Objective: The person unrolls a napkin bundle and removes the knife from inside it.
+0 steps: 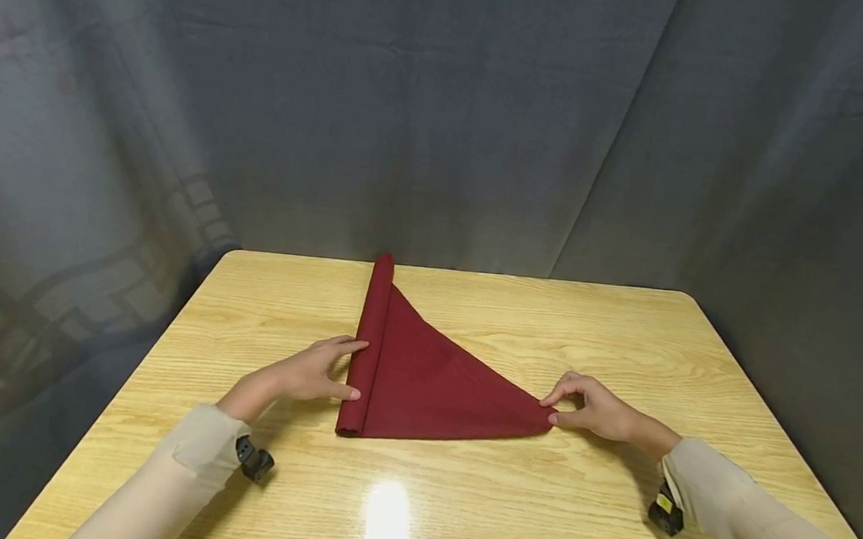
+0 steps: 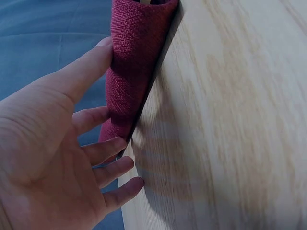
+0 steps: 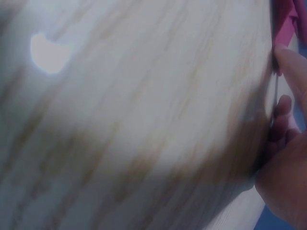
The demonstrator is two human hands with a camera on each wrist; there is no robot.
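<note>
A dark red cloth napkin (image 1: 434, 382) lies on the wooden table (image 1: 536, 494), folded into a triangle with its left side rolled into a long tube (image 1: 368, 340). My left hand (image 1: 345, 370) rests against the near part of that roll with thumb and fingers fairly straight. The left wrist view shows the thumb lying flat along the roll (image 2: 132, 62) and the other fingers (image 2: 108, 148) relaxed beside it. My right hand (image 1: 551, 409) pinches the triangle's right tip between thumb and forefinger. The right wrist view is blurred, showing fingertips (image 3: 285, 105) at a scrap of the red cloth (image 3: 283, 19).
A dark grey curtain (image 1: 442, 120) hangs behind and around the table. The table's far edge runs just past the far end of the roll. Bare wood (image 1: 585, 330) lies right of the napkin and along the near edge. A light glare spot (image 1: 387, 509) sits near the front.
</note>
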